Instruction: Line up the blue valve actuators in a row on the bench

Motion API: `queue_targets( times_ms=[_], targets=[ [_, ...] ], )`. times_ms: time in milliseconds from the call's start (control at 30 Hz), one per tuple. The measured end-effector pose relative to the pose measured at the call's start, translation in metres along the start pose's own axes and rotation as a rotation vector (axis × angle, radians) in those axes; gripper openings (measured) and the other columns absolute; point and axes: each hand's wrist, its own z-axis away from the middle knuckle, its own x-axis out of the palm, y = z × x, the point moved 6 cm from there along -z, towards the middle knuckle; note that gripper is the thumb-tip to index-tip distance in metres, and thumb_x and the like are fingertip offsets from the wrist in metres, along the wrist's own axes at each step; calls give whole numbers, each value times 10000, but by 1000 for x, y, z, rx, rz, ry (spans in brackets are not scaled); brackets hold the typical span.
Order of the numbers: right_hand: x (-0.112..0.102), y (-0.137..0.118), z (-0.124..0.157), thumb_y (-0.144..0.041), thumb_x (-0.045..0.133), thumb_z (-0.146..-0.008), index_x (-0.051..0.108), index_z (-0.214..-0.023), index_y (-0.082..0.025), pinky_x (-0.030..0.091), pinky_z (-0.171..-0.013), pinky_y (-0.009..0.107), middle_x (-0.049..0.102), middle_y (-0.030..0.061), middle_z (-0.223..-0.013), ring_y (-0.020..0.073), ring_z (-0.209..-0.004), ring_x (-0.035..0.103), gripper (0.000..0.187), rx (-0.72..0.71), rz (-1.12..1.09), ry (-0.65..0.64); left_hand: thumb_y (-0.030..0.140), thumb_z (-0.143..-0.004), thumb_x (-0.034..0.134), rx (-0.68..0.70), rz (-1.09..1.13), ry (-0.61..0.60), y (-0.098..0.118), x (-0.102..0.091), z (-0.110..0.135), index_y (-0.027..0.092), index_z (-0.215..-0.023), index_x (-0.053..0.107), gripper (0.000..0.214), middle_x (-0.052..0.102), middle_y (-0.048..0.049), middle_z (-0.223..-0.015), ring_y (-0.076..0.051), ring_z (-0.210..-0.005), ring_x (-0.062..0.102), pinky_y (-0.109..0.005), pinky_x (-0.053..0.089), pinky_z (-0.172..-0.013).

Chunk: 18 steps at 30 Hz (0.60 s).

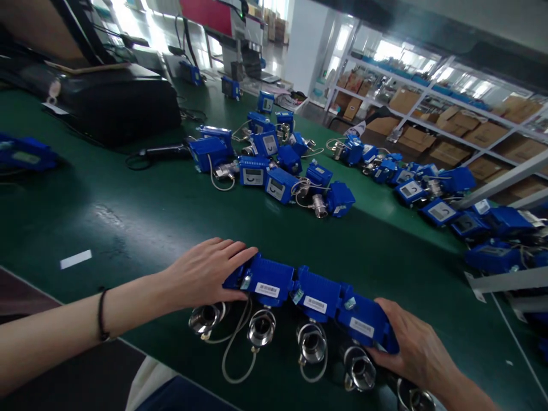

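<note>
Several blue meters (270, 281) stand side by side in a row at the table's near edge. Each has a barcode label, a metal pipe fitting (261, 329) toward me and, on some, a looped pale cable (233, 365). My left hand (205, 271) is closed over the leftmost meter, thumb on the near side and fingers over the top, hiding most of it. At the other end, my right hand (413, 342) grips the end of the row with thumb and fingers around a blue meter (391, 337). The middle meter (319, 294) sits between the hands, touched by neither.
More blue meters (276, 185) lie in a loose cluster at mid-table, others (440, 211) along the right side. A black handheld device (166, 151) with a cord lies left of the cluster, near a black case (124, 103). A white strip (76, 259) rests on the green table (141, 222).
</note>
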Motion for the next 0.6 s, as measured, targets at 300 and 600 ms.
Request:
queue_targets(
  times_ms=[300,600],
  targets=[
    [9,-12,-10,-482,606,-764,391,-1274,-126,588,-751,380,658,171,-1090,270,-906,681,658,-95,22,27,557,-806,540,233,18,93,-1,-12,0,151,-1324,380,678,582,-108,-1202,-231,-1010,567,-361,411,-875],
    [35,-42,-54,-562,610,-740,441,-1264,-135,605,-694,379,668,177,-1092,305,-893,685,696,-121,9,38,537,-782,599,238,46,106,-64,-19,18,133,-1294,393,684,582,-131,-1160,-235,-1033,555,-368,362,-952]
  ],
)
